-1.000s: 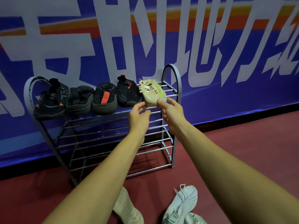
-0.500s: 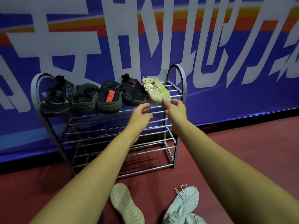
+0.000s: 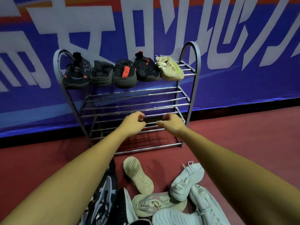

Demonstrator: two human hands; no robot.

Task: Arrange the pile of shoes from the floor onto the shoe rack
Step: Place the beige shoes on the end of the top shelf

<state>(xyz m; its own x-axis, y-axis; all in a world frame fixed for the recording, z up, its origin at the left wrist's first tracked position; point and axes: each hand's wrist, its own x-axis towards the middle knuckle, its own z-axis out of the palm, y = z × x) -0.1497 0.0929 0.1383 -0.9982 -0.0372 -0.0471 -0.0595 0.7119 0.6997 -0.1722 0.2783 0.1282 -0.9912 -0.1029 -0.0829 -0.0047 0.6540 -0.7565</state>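
Observation:
A grey metal shoe rack (image 3: 191,51) stands against the wall. Its top shelf carries several dark shoes (image 3: 125,73) and, at the right end, a beige shoe (image 3: 170,69) with a green streak. Lower shelves (image 3: 129,108) are bare bars. My left hand (image 3: 133,122) and my right hand (image 3: 172,123) hover side by side in front of the lower shelves, fingers loosely curled, holding nothing. On the floor below lies a pile of shoes: a beige one sole-up (image 3: 138,174), a pale mint sneaker (image 3: 186,181), a beige "CAPAD" shoe (image 3: 155,205), black-and-white ones (image 3: 103,197).
A blue banner with large white characters (image 3: 227,46) covers the wall behind the rack. The floor is dark red (image 3: 243,135), open to the right and left of the rack. White shoes (image 3: 207,208) crowd the bottom right.
Both hands have let go of the beige shoe, which stays on the top shelf, and dropped down away from it. The view has tilted down, showing more of the floor pile.

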